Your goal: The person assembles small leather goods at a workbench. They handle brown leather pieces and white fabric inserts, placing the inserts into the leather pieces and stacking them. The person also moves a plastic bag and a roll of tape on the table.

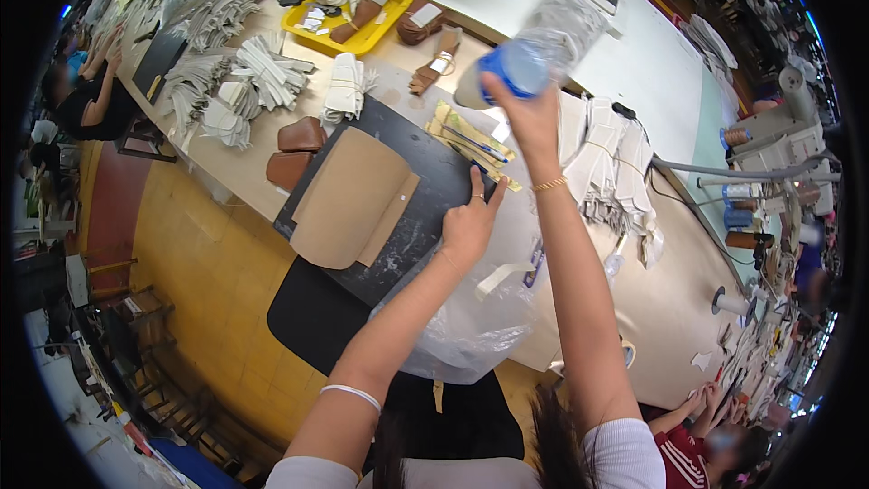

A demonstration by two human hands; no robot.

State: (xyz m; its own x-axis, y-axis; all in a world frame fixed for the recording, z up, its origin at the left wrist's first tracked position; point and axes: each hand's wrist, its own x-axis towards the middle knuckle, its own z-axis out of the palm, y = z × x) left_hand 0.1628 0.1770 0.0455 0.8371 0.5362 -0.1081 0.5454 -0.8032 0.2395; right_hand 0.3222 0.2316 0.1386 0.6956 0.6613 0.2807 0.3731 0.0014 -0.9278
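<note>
Before you, a long beige worktable [679,326] carries fanned bundles of off-white strips [272,72], two brown leather-like pieces [290,169], a yellow rectangular tray [362,42], a flat black board [425,235] and a crumpled, translucent plastic sheet [457,335].

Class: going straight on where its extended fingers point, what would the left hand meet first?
The left hand would probably meet the pens on the yellow patterned strip first; whether its fingertips already touch one is unclear.

Container [514,70] made of shiny plastic, board [424,228] finished in scuffed matt black, matt paper-like sheet [351,199], tray [385,27] formed in glossy plastic, crinkled clear film [463,337]
</note>
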